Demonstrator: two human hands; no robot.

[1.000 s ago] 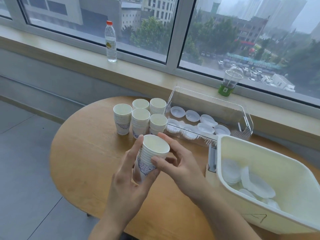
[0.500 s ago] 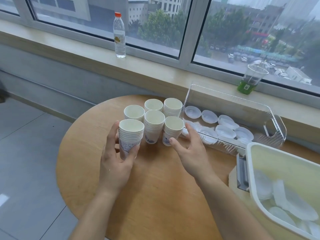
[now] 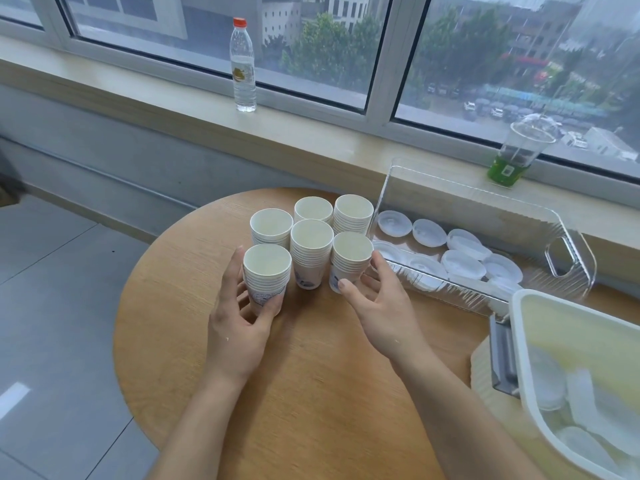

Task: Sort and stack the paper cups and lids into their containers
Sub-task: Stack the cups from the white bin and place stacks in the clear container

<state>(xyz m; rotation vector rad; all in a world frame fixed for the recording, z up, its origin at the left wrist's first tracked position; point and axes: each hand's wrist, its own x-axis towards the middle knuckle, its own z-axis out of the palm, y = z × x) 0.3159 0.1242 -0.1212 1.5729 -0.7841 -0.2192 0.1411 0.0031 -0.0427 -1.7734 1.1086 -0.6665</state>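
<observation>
Six white, blue-printed cup stacks (image 3: 311, 251) clustered near table's (image 3: 311, 393) far edge; left hand (image 3: 239, 320) fingers gripped front-left stack (image 3: 266, 277), right hand (image 3: 377, 303) fingers relaxed wide.

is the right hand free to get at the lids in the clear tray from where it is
Probably yes. The right hand holds nothing, the clear tray is open-topped just beside it, and its lids lie uncovered. Only the tray's near wall must be cleared.
</observation>
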